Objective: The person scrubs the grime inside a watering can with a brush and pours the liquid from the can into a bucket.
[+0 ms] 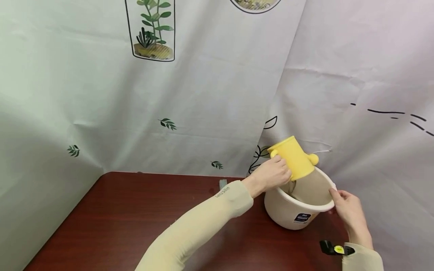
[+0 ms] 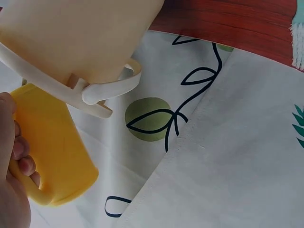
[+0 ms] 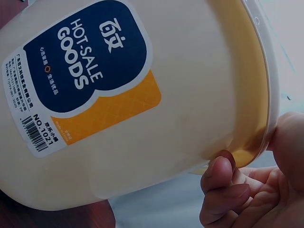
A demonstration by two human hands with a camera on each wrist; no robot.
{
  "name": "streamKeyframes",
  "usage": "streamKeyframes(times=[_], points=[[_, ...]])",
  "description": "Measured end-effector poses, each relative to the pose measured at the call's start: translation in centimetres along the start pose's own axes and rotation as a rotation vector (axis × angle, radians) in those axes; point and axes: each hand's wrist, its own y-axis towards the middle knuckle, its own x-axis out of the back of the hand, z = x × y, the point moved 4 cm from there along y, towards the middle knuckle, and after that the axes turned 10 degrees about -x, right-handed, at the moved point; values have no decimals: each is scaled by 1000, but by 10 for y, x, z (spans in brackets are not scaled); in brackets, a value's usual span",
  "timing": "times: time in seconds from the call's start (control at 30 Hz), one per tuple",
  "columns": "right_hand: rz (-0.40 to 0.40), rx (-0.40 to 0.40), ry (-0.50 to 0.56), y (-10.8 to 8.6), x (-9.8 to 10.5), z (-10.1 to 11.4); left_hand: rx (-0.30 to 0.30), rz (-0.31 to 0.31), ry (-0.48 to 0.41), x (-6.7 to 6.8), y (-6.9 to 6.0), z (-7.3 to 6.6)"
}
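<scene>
A yellow cup (image 1: 294,158) with a side handle is tilted above the mouth of a cream plastic bucket (image 1: 288,210). My left hand (image 1: 272,174) grips the cup, its fingers curled through the handle in the left wrist view. A rounded yellow knob (image 1: 313,159) juts from the cup's far side. Something greyish (image 1: 291,187) shows below the cup, inside the bucket; what it is I cannot tell. My right hand (image 1: 349,209) pinches the bucket's right rim, thumb on top and fingers beneath. A blue and orange label (image 3: 90,61) is on the bucket's wall.
The bucket stands at the right end of a dark red-brown table (image 1: 129,218). Behind hangs a pale printed curtain (image 1: 203,94). A pale fringed item (image 1: 222,183) lies by the back edge. A small bucket handle loop (image 2: 114,90) shows in the left wrist view.
</scene>
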Motion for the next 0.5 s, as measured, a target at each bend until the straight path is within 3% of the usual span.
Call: streamKeyframes(times=[0.5], points=[[-8,-3,-7,1,1,-1,-30,8,69,-3,1,-2]])
